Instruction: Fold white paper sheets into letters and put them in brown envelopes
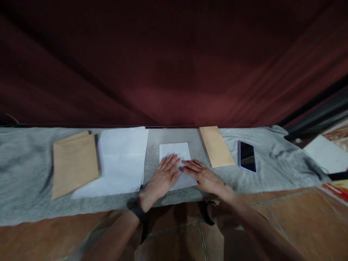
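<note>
The folded white sheet (pixel 176 159) is pressed flat on the grey-clothed counter (pixel 27 174) by left hand (pixel 163 177) and right hand (pixel 203 175), fingers spread, while the narrow brown envelope (pixel 216 146) lies unfilled beside it.

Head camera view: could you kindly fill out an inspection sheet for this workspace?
Surface: wrinkled grey cloth over a low bench, above a brown tiled floor.
Job's things: small folded white paper sheet, pressed flat by both hands.
Clutter: large tan paper envelope; stack of white paper sheets; narrow tan envelope; black smartphone in a lilac case.
Grips: left hand and right hand lie open, palms down, on the sheet.
Cables: nothing seen.
Surroundings: dark red curtain behind.
</note>
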`<state>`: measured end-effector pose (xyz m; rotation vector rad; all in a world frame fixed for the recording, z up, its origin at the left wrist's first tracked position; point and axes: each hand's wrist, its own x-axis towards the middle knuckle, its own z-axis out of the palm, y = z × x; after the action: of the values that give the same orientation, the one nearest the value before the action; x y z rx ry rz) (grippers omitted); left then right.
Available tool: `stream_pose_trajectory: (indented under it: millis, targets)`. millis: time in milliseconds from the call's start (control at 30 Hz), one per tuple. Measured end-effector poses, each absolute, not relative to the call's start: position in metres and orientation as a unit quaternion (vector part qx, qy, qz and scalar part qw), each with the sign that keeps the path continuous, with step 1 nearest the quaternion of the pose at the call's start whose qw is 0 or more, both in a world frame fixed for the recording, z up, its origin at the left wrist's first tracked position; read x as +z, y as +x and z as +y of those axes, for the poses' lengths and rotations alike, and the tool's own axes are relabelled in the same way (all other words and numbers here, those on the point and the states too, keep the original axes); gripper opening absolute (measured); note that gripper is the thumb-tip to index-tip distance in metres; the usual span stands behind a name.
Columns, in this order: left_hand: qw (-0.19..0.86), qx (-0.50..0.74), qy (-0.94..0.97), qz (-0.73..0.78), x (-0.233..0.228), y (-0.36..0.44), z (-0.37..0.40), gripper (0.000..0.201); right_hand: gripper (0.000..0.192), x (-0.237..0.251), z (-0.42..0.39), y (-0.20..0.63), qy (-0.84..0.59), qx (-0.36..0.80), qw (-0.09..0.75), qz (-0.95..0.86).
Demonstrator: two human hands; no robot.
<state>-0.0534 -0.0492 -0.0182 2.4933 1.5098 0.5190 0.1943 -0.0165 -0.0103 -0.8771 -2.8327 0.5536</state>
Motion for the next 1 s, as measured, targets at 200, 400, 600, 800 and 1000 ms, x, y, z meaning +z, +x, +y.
stream_pose_trajectory:
  millis: [200, 400, 600, 800, 1000]
  targets:
    - [0.061, 0.125, 0.839, 0.525, -0.031, -0.035, -0.031, 0.053, 0.088, -0.017, -0.022, 0.192, -0.289, 0.181, 0.052, -0.939]
    - [0.04, 0.14, 0.827, 0.543, -0.034, -0.026, -0.011, 0.052, 0.078, -0.015, -0.026, 0.192, -0.299, 0.172, 0.031, -0.938]
    - [0.057, 0.173, 0.794, 0.58, -0.034, -0.023, 0.002, 0.053, 0.073, -0.013, -0.03, 0.192, -0.295, 0.172, 0.03, -0.939]
    - [0.054, 0.175, 0.743, 0.644, -0.034, -0.032, 0.011, 0.055, 0.069, -0.013, -0.03, 0.192, -0.302, 0.184, 0.039, -0.935]
    - [0.083, 0.19, 0.702, 0.682, -0.028, -0.044, 0.008, 0.056, 0.067, -0.016, -0.022, 0.194, -0.318, 0.188, 0.094, -0.925]
